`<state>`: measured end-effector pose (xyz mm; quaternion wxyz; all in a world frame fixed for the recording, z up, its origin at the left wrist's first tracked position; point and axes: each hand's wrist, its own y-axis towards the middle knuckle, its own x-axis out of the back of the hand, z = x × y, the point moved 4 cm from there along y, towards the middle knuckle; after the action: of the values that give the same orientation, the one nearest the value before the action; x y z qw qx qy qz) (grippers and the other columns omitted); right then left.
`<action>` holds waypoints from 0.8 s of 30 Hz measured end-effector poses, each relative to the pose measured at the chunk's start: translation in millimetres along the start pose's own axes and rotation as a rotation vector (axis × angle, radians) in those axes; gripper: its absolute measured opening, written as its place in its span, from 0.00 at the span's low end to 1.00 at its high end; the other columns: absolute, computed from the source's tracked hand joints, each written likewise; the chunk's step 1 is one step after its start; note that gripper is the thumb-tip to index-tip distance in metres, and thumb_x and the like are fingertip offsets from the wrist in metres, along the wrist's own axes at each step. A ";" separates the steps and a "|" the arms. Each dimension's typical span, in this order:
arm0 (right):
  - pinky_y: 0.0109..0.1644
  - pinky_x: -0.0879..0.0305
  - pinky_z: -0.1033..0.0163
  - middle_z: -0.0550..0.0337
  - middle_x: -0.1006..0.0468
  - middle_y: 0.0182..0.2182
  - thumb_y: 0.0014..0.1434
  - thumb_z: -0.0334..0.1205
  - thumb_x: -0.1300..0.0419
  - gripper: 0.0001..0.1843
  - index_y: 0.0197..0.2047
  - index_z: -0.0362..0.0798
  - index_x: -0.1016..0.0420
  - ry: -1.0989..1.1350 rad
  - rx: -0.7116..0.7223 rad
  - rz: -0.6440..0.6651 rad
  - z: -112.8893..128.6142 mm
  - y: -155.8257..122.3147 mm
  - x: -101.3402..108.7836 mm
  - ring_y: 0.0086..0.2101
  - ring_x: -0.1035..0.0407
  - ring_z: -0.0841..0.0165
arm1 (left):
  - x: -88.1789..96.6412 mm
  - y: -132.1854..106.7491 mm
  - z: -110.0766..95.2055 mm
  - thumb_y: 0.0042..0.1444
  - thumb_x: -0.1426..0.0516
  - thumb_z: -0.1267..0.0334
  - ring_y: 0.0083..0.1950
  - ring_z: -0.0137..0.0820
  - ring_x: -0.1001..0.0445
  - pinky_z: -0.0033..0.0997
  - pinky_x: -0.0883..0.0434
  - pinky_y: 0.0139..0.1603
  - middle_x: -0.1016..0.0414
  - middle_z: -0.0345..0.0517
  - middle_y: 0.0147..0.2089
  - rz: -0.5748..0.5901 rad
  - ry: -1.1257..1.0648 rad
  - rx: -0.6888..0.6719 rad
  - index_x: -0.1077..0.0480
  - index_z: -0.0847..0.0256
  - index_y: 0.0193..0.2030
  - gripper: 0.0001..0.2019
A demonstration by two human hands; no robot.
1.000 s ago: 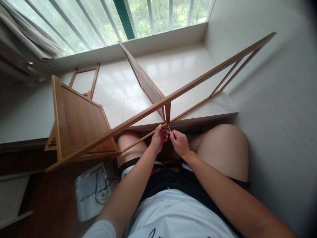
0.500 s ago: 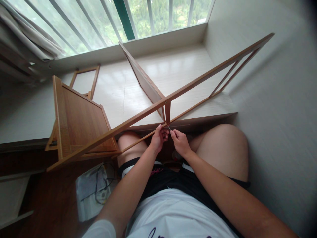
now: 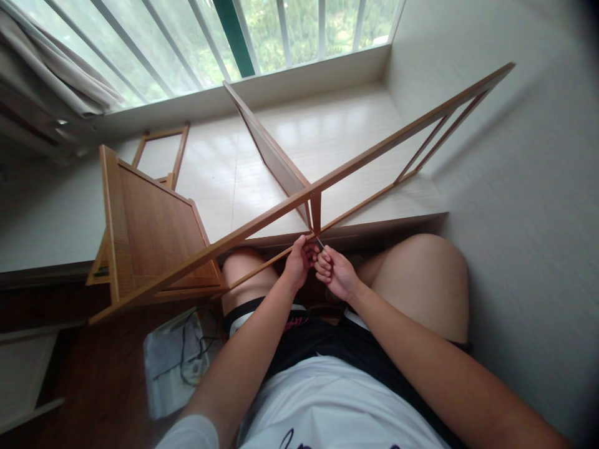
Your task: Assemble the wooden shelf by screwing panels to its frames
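Observation:
A bamboo shelf frame (image 3: 374, 153) lies tilted across a white window ledge (image 3: 219, 168) and over my lap. My left hand (image 3: 299, 259) is closed around the lower rail just under a short upright post (image 3: 317, 212). My right hand (image 3: 334, 271) is pinched on a thin metal tool (image 3: 319, 242), probably a hex key, whose tip points up at the foot of that post. Both hands touch each other below the joint. A wooden shelf panel (image 3: 154, 231) is fixed at the frame's left end, and a second panel (image 3: 269, 149) stands up from the middle.
A small loose frame piece (image 3: 159, 149) lies on the ledge at the back left. A white box with a black cable (image 3: 180, 362) sits on the dark floor by my left leg. The wall is close on the right, and barred windows run along the back.
My right hand has shifted slightly left and closer to my left hand, turning on the tool. The frame has barely moved.

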<state>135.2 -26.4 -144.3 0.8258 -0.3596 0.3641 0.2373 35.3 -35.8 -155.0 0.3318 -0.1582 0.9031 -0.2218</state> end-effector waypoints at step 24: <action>0.26 0.48 0.66 0.66 0.37 0.20 0.65 0.53 0.51 0.20 0.28 0.49 0.35 -0.856 0.482 -0.239 12.8 -0.4 10.1 0.22 0.44 0.72 | 1.9 2.4 0.5 0.57 0.47 0.45 0.24 0.22 0.36 0.23 0.42 0.22 0.30 0.40 0.29 0.044 -0.026 -0.030 0.31 0.62 0.38 0.19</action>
<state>147.3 -15.5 -145.8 0.9819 -0.0683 -0.0066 0.1765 33.9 -34.7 -157.5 0.3457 -0.1461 0.9053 -0.1987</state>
